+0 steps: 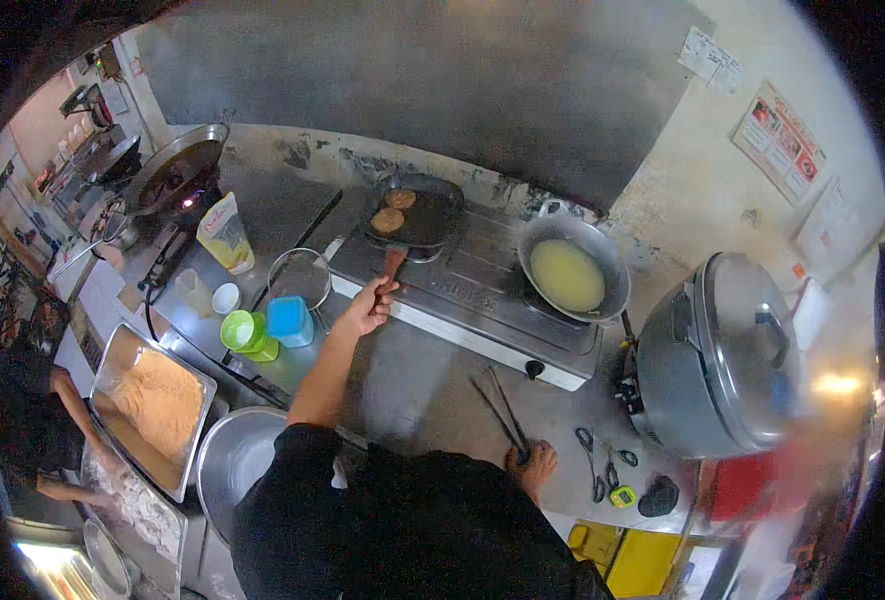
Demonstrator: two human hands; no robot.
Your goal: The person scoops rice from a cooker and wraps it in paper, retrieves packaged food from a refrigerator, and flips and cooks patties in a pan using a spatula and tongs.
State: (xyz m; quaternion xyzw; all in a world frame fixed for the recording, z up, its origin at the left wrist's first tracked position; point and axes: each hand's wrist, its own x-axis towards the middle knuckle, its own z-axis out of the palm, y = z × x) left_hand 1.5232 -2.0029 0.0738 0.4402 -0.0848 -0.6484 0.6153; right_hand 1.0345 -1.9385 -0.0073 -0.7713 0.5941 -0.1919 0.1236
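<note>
My left hand [373, 306] grips the brown handle [392, 268] of a dark square grill pan [431, 210]. Two browned patties [388, 220] lie in the left half of that pan, which sits over the left burner of a two-burner gas stove [472, 285]. Down by the counter's near edge, my right hand [534, 463] is closed around the end of dark tongs [504, 415], whose tips are spread and point toward the stove. On the right burner rests a metal wok [613, 259] holding yellowish liquid [566, 275].
Right of the stove stands a large lidded pot [701, 367]. Scissors [589, 457] and a green timer [622, 496] lie near my right hand. A strainer [300, 277], blue container [290, 321] and green cups [251, 335] stand left. A co-worker's hands [109, 476] reach into a floury tray [146, 517].
</note>
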